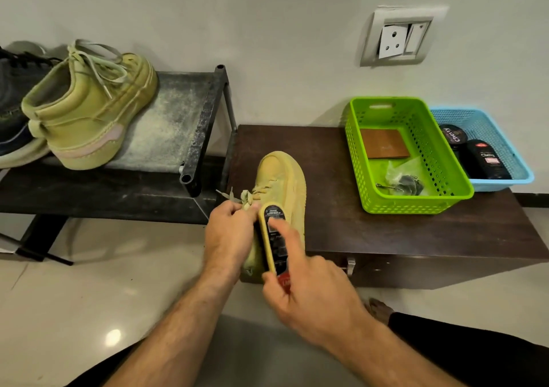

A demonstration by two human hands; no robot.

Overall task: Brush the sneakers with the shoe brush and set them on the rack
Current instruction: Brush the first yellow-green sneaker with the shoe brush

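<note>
Fingers (277, 223) of the right hand (309, 294) gripped the brush (271, 238) against the sneaker (282, 184) on the bench (371, 232); the left hand (228, 235) pinched its laces (237, 198). The other sneaker (89, 104) stood on the rack (178, 113), far left.

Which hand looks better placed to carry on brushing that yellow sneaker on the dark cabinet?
The right hand: its fingers already hold the shoe brush against the sneaker. The left hand is busy gripping the sneaker by its laces.
</note>
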